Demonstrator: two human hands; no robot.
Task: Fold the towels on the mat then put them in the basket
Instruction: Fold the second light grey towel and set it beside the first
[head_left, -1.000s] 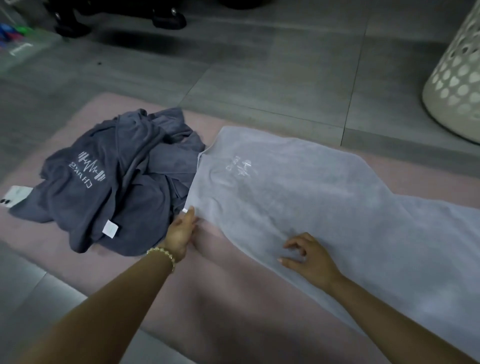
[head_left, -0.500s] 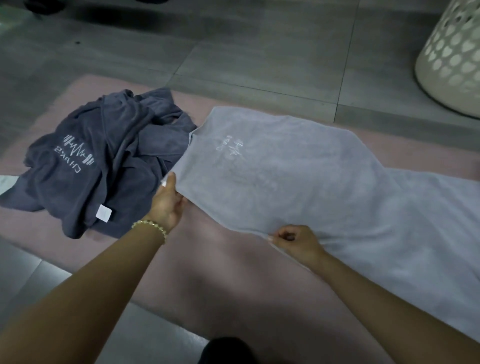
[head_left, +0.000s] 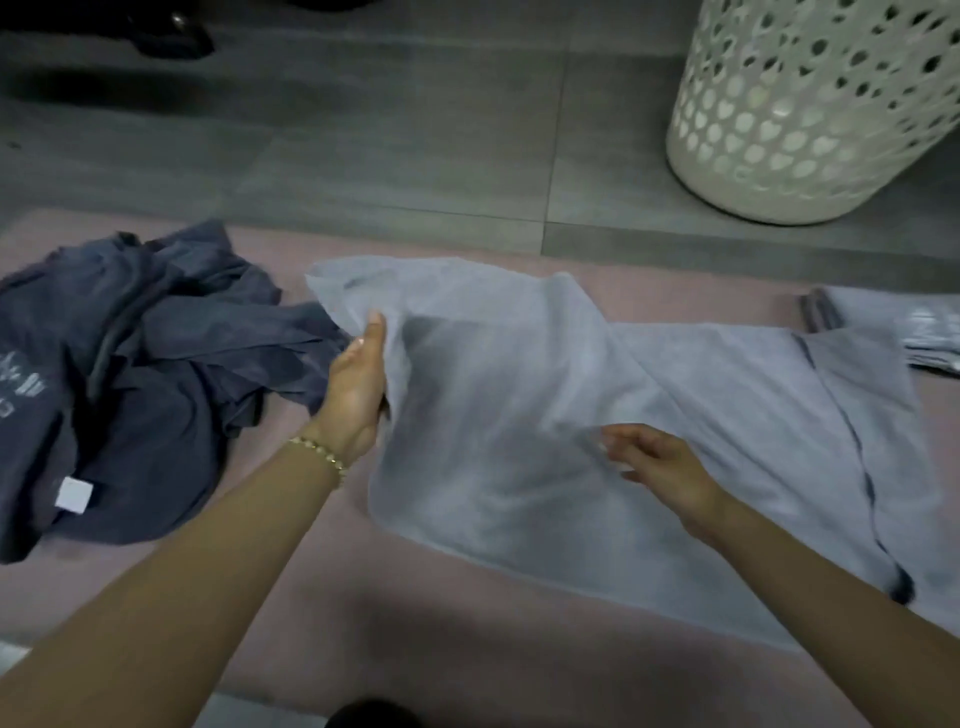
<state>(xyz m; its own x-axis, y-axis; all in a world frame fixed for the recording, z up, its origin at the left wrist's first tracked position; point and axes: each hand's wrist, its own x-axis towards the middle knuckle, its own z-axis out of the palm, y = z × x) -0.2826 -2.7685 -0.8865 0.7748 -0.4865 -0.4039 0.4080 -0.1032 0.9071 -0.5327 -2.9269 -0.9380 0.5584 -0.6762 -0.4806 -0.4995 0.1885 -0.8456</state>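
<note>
**The left end of the light towel (head_left: 519, 415) is now rising off the mat (head_left: 467, 649) for a first fold.**

The towel is lying across the middle of the pink mat. Its left end, flat half a second ago, is being lifted and carried toward the right, so folding is only beginning. The left grip (head_left: 358, 384) is holding the left edge and the right grip (head_left: 660, 467) is pinching the near edge. The dark towels (head_left: 156, 389) are waiting crumpled at the left, and the basket (head_left: 810, 104) is standing far right on the floor. Motion is blurring the raised cloth, and a striped thing (head_left: 930, 332) at the right is being cut off by the frame.
</note>
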